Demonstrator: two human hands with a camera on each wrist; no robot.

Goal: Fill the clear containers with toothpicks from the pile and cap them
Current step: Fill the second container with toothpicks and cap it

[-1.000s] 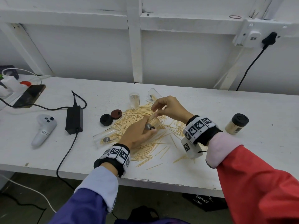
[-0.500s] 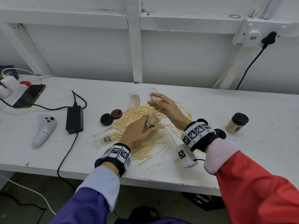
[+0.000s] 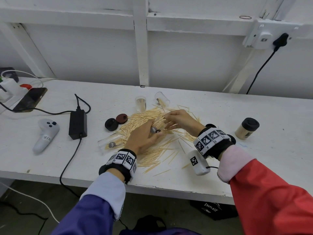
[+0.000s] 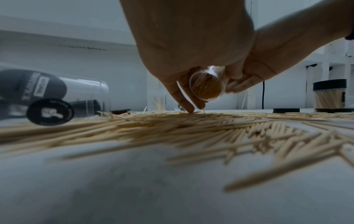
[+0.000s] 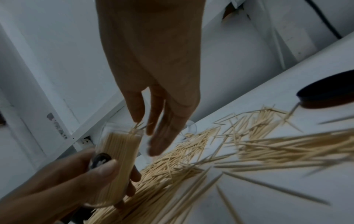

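My left hand (image 3: 144, 138) grips a clear container (image 3: 156, 127) packed with toothpicks, tilted over the toothpick pile (image 3: 152, 150). The left wrist view looks at the container's round bottom (image 4: 206, 87). In the right wrist view the container (image 5: 118, 159) has a few toothpicks sticking out of its mouth. My right hand (image 3: 179, 119) is at that mouth, and its straight fingers (image 5: 157, 133) reach the protruding ends. An empty clear container (image 3: 110, 144) lies left of the pile. Two more clear containers (image 3: 140, 103) (image 3: 161, 100) are behind the pile. Loose caps (image 3: 111, 124) (image 3: 121, 118) lie at its left.
A capped, filled container (image 3: 247, 131) stands at the right, and a black cap (image 5: 329, 95) lies near my right wrist. On the left are a power adapter (image 3: 77, 124) with its cable, a white controller (image 3: 45, 135) and a phone (image 3: 30, 99). The table's front edge (image 3: 169, 187) is close.
My right hand stretched out past the container half a second ago and has come back to its mouth. My left hand has kept holding the container in place.
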